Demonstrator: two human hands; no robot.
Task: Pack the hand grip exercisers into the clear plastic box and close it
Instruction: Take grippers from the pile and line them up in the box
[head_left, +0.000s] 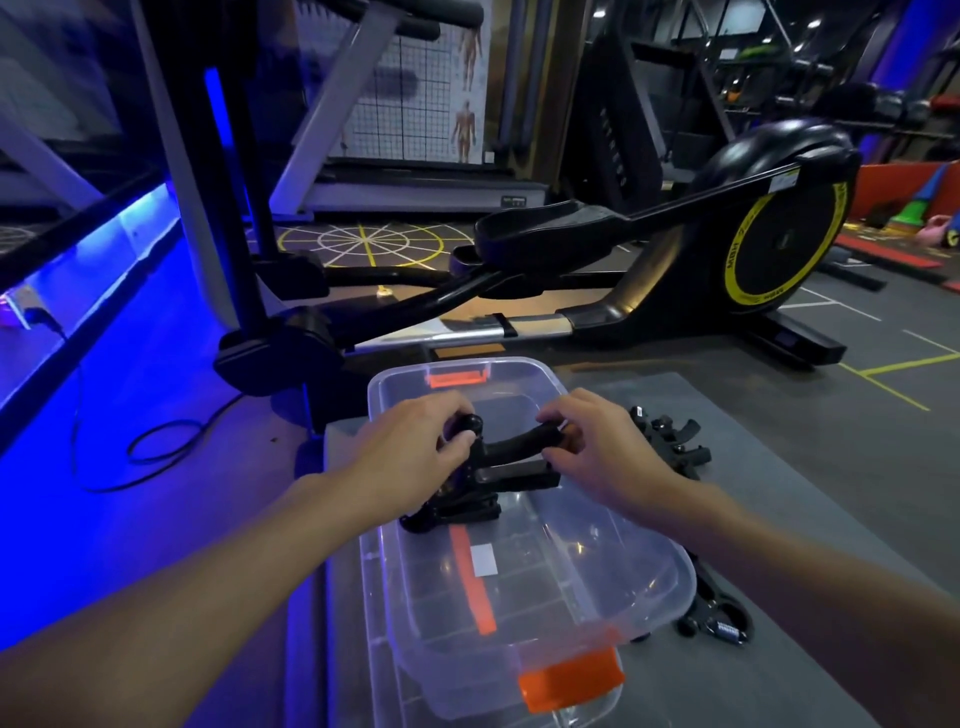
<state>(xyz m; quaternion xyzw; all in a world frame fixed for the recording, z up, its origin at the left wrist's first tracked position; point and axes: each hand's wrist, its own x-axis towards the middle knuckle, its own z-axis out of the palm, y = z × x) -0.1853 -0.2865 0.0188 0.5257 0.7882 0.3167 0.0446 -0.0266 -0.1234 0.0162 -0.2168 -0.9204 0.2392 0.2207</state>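
both hands, left (415, 447) and right (597, 452), grip black exerciser (511, 460) over clear box (649, 561).

Definitely a gym I'm in. Just past my fingers (558, 415) sits a black elliptical trainer (779, 234) with a yellow-ringed flywheel. Further back and left of them there's a treadmill (415, 192), with a muscle chart (465, 124) on a wire grid behind it. Dark rubber floor (810, 415) with yellow lines to their right, and a yellow-and-white wheel marking (358, 241) painted beyond
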